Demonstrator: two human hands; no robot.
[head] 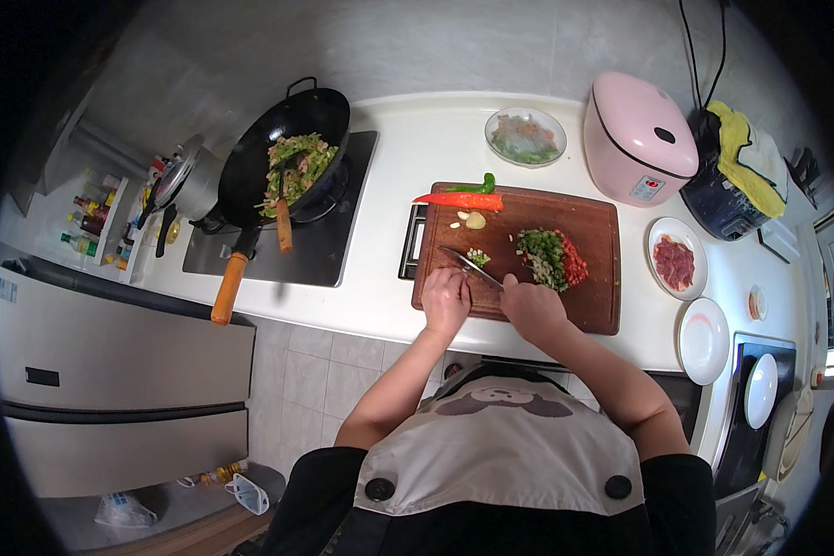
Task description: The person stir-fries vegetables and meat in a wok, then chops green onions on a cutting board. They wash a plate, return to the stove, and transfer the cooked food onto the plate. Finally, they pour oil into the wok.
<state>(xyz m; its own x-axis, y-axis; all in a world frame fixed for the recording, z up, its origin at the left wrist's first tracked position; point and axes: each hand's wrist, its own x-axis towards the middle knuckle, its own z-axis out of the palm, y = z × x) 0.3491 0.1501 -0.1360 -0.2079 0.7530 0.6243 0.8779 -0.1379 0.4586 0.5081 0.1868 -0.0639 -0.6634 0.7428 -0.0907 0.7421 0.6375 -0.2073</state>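
A kitchen knife is in my right hand, its blade slanting up and left over a wooden cutting board. My left hand, fingers curled, rests on the board's left part beside the blade; what lies under its fingertips is hidden. Chopped garlic lies by the blade. Further back are garlic cloves, a long red chili pepper and a green pepper. Right of the knife sits a pile of chopped green pepper beside chopped red pepper.
At left, a wok with food and a wooden-handled spatula stands on the stove. A covered bowl, a pink rice cooker, a plate of raw meat and a white plate surround the board's back and right.
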